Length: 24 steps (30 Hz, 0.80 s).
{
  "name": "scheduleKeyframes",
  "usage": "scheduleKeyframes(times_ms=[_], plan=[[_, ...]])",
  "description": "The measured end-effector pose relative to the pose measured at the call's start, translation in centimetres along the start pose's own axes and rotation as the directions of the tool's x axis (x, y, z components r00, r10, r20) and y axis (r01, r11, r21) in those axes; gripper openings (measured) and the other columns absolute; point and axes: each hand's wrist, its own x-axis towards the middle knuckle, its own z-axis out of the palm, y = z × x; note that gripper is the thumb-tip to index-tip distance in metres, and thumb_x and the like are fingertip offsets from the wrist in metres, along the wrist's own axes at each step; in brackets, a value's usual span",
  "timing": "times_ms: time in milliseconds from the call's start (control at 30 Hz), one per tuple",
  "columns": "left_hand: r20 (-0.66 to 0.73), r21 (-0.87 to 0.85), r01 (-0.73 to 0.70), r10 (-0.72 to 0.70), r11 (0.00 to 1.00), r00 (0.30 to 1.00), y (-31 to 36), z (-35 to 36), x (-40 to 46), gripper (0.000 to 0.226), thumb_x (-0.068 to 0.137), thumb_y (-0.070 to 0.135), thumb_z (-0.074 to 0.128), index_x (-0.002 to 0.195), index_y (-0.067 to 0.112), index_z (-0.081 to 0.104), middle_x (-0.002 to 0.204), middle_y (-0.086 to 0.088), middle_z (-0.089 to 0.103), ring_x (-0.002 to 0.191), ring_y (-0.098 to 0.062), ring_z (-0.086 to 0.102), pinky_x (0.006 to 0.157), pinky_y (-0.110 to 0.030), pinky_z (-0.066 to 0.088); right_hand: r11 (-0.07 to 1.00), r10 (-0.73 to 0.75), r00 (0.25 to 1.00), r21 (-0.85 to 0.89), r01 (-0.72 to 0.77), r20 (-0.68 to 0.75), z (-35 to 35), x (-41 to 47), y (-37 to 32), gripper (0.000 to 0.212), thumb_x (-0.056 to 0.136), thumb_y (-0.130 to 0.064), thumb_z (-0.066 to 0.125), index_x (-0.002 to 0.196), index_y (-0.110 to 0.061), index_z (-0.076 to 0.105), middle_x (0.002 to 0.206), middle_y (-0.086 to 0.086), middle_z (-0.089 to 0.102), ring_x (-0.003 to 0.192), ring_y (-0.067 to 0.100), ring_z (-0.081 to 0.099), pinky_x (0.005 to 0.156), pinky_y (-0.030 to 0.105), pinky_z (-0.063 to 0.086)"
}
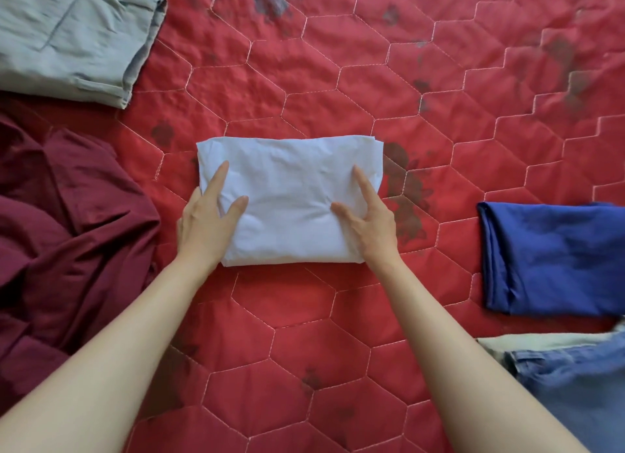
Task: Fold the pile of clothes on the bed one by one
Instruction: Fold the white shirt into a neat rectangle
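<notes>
Where the red quilted bed cover [338,80] lies flat, these things show:
Folded garment: a pale blue-white folded garment [291,195] sits as a neat rectangle in the middle of the bed; it serves as the landmark below.
Left hand [206,222]: at the garment's left edge, fingers straight and spread, index and thumb pressing flat on the cloth; the other fingers are hidden at the edge, so whether they tuck under I cannot tell.
Right hand [368,219]: at the garment's right edge, index and thumb straight and resting on top, remaining fingers out of sight beside the fold.
Maroon shirt [67,222]: unfolded and rumpled, left of the garment, just beside the left hand.
Grey-green trousers [74,36]: folded, up and to the left of the garment, well apart.
Royal blue cloth [554,256]: folded, to the right of the garment, well apart.
Denim piece [575,385]: down and right of the garment, on a pale cloth [527,342], blurred.
</notes>
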Motion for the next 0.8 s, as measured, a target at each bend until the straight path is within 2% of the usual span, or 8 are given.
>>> scheduleKeyframes(times_ms=[67, 167, 333, 400, 500, 600, 733, 800], plan=[[-0.044, -0.075, -0.009, 0.006, 0.997, 0.999, 0.1, 0.5, -1.6, 0.062, 0.092, 0.039, 0.058, 0.147, 0.041, 0.029, 0.119, -0.01, 0.052, 0.115, -0.032, 0.05, 0.097, -0.041, 0.038, 0.999, -0.026, 0.999, 0.019, 0.027, -0.023, -0.1, -1.0, 0.7, 0.068, 0.083, -0.044, 0.07, 0.14, -0.053, 0.036, 0.109, -0.04, 0.044, 0.094, -0.017, 0.041, 0.08, 0.002, 0.03], [-0.072, -0.118, -0.029, 0.021, 0.993, 0.997, 0.6, 1.6, -4.5, 0.063, 0.092, 0.032, 0.061, 0.148, 0.036, 0.032, 0.103, -0.005, 0.046, 0.105, -0.029, 0.05, 0.093, -0.037, 0.038, 0.999, -0.041, 0.998, 0.023, 0.042, -0.049, -1.3, -2.9, 2.3, 0.068, 0.083, -0.04, 0.072, 0.141, -0.048, 0.038, 0.098, -0.045, 0.043, 0.09, -0.02, 0.043, 0.077, -0.004, 0.031], [-0.091, -0.13, -0.069, 0.057, 0.989, 0.994, 4.2, 4.2, -8.7, 0.061, 0.092, 0.028, 0.062, 0.147, 0.032, 0.035, 0.104, -0.007, 0.048, 0.1, -0.026, 0.051, 0.089, -0.034, 0.04, 0.997, -0.07, 0.996, -0.048, 0.068, -0.046, -6.3, -4.9, 4.7, 0.067, 0.084, -0.039, 0.07, 0.141, -0.05, 0.037, 0.11, -0.023, 0.059, 0.101, 0.007, 0.056, 0.081, 0.019, 0.037], [-0.119, -0.136, -0.092, 0.076, 0.986, 0.99, 6.9, 5.4, -10.1, 0.061, 0.092, 0.03, 0.061, 0.147, 0.034, 0.035, 0.103, -0.004, 0.047, 0.096, -0.021, 0.049, 0.086, -0.03, 0.037, 0.994, -0.093, 0.994, -0.056, 0.09, -0.057, -9.5, -4.8, 5.6, 0.066, 0.084, -0.037, 0.07, 0.141, -0.048, 0.039, 0.116, -0.012, 0.064, 0.106, 0.012, 0.058, 0.083, 0.021, 0.038], [-0.177, -0.166, -0.14, 0.11, 0.976, 0.978, 12.5, 7.7, -12.1, 0.06, 0.092, 0.032, 0.06, 0.146, 0.037, 0.035, 0.106, -0.002, 0.047, 0.096, -0.016, 0.046, 0.087, -0.029, 0.036, 0.992, -0.12, 0.988, -0.057, 0.115, -0.095, -15.7, -4.2, 6.8, 0.067, 0.083, -0.039, 0.07, 0.141, -0.047, 0.039, 0.116, -0.009, 0.065, 0.11, 0.014, 0.058, 0.087, 0.022, 0.04], [-0.217, -0.177, -0.209, 0.169, 0.962, 0.961, 19.1, 10.8, -14.1, 0.06, 0.092, 0.031, 0.061, 0.146, 0.035, 0.036, 0.104, -0.004, 0.048, 0.094, -0.017, 0.047, 0.086, -0.03, 0.037, 0.991, -0.123, 0.984, -0.077, 0.113, -0.128, -23.4, -3.5, 8.5, 0.07, 0.082, -0.042, 0.07, 0.142, -0.05, 0.035, 0.109, -0.008, 0.066, 0.109, 0.018, 0.058, 0.089, 0.03, 0.044], [-0.237, -0.215, -0.261, 0.209, 0.941, 0.949, 27.3, 16.5, -17.0, 0.061, 0.09, 0.029, 0.064, 0.146, 0.028, 0.039, 0.097, -0.009, 0.045, 0.087, -0.02, 0.046, 0.08, -0.024, 0.032, 0.987, -0.142, 0.97, -0.1, 0.124, -0.199, -33.0, -3.0, 12.0, 0.072, 0.081, -0.039, 0.072, 0.144, -0.042, 0.037, 0.107, -0.002, 0.067, 0.107, 0.021, 0.059, 0.09, 0.032, 0.044], [-0.245, -0.219, -0.284, 0.229, 0.933, 0.942, 30.3, 19.3, -18.3, 0.061, 0.089, 0.026, 0.066, 0.145, 0.024, 0.041, 0.095, -0.01, 0.042, 0.086, -0.022, 0.045, 0.078, -0.022, 0.031, 0.984, -0.155, 0.961, -0.117, 0.131, -0.227, -36.6, -2.9, 14.2, 0.072, 0.082, -0.038, 0.073, 0.144, -0.037, 0.039, 0.108, -0.001, 0.068, 0.103, 0.022, 0.061, 0.087, 0.028, 0.042]])
